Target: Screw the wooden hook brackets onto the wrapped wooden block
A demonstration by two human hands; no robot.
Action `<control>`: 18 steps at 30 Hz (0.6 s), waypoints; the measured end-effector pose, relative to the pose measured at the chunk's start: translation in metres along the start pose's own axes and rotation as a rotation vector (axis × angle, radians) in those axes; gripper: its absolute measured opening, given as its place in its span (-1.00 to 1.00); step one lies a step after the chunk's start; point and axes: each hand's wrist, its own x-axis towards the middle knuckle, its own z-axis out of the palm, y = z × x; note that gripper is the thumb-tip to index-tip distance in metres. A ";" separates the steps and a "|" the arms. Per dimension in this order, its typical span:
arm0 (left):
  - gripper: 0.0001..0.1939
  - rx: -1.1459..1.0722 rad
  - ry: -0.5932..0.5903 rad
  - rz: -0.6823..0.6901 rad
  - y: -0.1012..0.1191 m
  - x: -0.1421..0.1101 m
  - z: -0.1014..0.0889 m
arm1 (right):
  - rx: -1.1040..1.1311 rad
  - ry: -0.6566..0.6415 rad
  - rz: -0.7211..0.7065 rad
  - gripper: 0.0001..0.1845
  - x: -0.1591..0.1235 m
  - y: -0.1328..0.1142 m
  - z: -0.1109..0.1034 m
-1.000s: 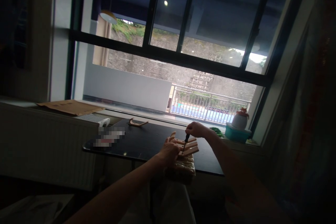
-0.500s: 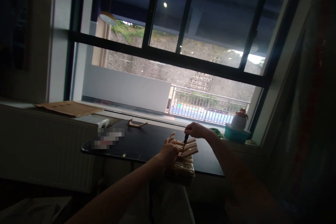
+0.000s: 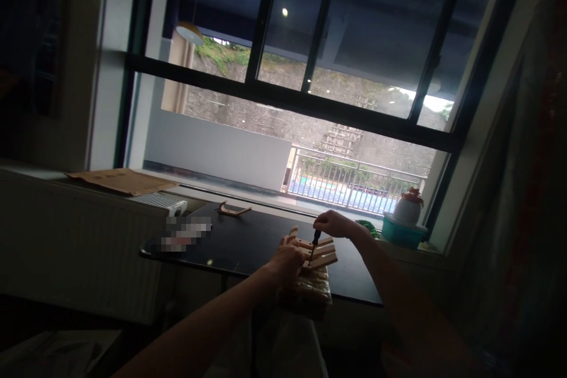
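Note:
A small wooden slatted piece (image 3: 322, 251) lies at the near edge of a dark table (image 3: 248, 236). My left hand (image 3: 286, 261) is closed over its left side and holds it down. My right hand (image 3: 333, 222) is closed round the handle of a dark screwdriver (image 3: 313, 243), which stands almost upright with its tip on one of the slats. Under the slats a bag of light wooden parts (image 3: 312, 292) hangs over the table edge.
A curved wooden part (image 3: 233, 209) lies at the table's far edge. A blurred-out packet (image 3: 186, 233) sits at the left end. On the windowsill are cardboard (image 3: 119, 180), a white grille unit (image 3: 163, 202) and a teal tub with a white pot (image 3: 405, 221).
Both hands stay on the slatted piece and the screwdriver. The view has shifted slightly; nothing else has visibly moved.

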 end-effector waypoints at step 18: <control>-0.69 -0.009 0.012 -0.009 0.001 0.000 -0.001 | 0.169 0.033 -0.007 -0.72 0.001 0.018 0.006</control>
